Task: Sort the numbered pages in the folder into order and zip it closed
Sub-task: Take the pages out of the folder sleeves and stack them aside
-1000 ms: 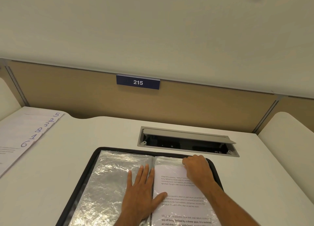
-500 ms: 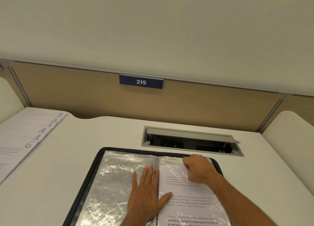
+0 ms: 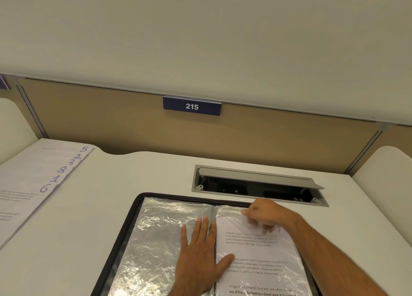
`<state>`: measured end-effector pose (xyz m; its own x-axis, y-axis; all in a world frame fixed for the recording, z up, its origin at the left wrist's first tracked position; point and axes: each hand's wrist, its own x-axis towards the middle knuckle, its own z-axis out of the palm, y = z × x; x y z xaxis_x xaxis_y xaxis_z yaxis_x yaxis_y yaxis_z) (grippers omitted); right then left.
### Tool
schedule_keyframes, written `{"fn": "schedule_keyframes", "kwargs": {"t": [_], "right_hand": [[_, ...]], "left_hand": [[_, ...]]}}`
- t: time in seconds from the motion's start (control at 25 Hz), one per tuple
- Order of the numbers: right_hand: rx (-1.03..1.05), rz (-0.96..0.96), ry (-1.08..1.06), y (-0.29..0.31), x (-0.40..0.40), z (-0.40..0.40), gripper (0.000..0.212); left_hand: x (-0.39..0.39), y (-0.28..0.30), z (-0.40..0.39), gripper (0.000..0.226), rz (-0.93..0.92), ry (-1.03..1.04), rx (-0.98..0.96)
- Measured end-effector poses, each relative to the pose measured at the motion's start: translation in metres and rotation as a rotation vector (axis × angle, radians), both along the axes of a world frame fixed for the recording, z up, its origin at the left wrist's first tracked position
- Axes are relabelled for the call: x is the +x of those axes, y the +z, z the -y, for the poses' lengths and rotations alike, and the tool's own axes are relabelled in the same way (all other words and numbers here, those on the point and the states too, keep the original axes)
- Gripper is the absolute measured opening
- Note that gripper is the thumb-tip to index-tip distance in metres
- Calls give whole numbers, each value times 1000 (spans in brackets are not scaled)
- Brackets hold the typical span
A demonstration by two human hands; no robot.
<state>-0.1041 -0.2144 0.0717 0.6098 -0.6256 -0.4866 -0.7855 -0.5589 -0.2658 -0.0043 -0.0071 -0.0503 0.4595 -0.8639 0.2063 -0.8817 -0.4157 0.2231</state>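
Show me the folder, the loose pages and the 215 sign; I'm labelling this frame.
folder [image 3: 124, 233], head view, black zip edge on left.
loose pages [image 3: 29, 175], head view, middle of fanned stack.
215 sign [image 3: 192, 106], head view, on the digits.

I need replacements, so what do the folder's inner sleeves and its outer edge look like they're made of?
The sleeves look like thin clear glossy plastic: crinkled, with bright glare, and print shows through the right one. The folder's edge is black and matte, probably fabric with a zipper track, though too blurred to confirm.

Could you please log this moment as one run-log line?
left hand: flat on folder spine | right hand: pinching top of sleeved page | loose numbered pages: fanned at left | folder unzipped
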Motion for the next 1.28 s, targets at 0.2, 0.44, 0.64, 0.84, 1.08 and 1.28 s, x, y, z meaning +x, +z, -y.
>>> {"fn": "schedule_keyframes", "kwargs": {"t": [0.2,0.44,0.64,0.84,1.08,1.28], "right_hand": [[-29,-84,21,-1,11,6,10],[-21,-173,70,-6,20,11,9],[-106,-81,80,-12,19,14,20],[-395,95,42,1,23,17,11],[-737,321,54,22,36,40,21],[-952,606,73,58,44,64,24]], "left_hand": [[1,-1,0,93,8,1,-10],[1,2,-1,92,-11,-7,-7],[0,3,-2,97,-34,-15,18],[0,3,-2,105,-57,-25,27],[0,5,-3,107,-69,-26,23],[0,4,-1,108,-50,-24,-4]]}}
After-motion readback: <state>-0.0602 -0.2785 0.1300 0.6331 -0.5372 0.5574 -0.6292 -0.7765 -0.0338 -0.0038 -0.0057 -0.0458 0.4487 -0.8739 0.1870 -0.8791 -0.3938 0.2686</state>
